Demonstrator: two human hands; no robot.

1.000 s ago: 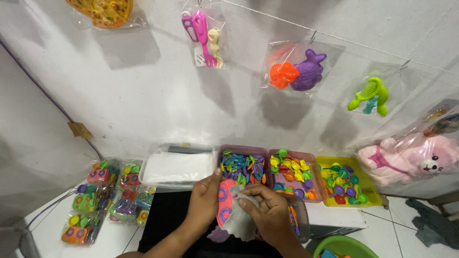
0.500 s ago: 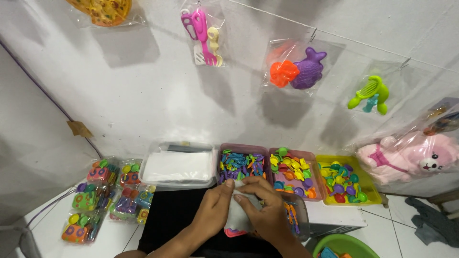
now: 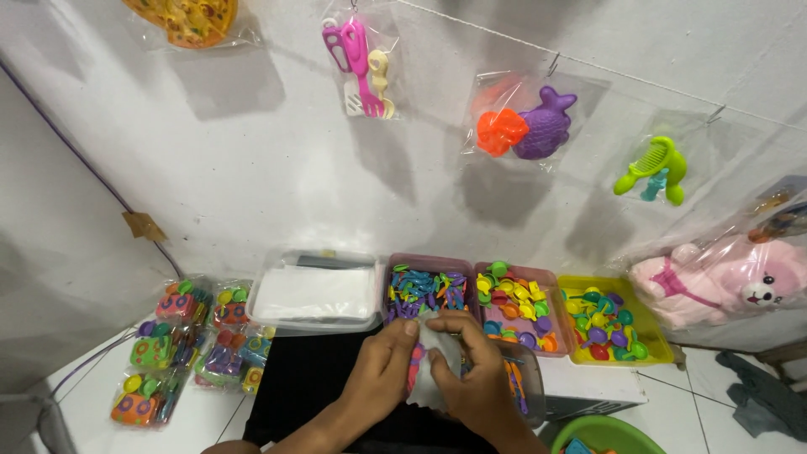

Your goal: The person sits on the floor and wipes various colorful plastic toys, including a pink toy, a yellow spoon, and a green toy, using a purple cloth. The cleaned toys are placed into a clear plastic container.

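My left hand (image 3: 382, 374) and my right hand (image 3: 475, 378) meet over a black surface (image 3: 307, 382) and together grip a small clear plastic bag (image 3: 433, 361) with colourful toy pieces inside. Both hands pinch the bag's top, fingers closed on it. Just behind the hands stand a pink tray of small colourful cutlery toys (image 3: 424, 290), a pink tray of mixed toy pieces (image 3: 517, 307) and a yellow tray of toy pieces (image 3: 605, 319).
A clear lidded box (image 3: 315, 290) sits left of the trays. Several packed toy bags (image 3: 189, 345) lie on the white floor at the left. Bagged toys hang on the wall (image 3: 521, 122); a pink plush bear in plastic (image 3: 723, 282) lies at the right. A green bowl (image 3: 601, 437) is at the bottom right.
The hands have drawn closer together on the bag, bunching it up. The pink toy piece showing between them a second ago is now mostly covered by fingers.
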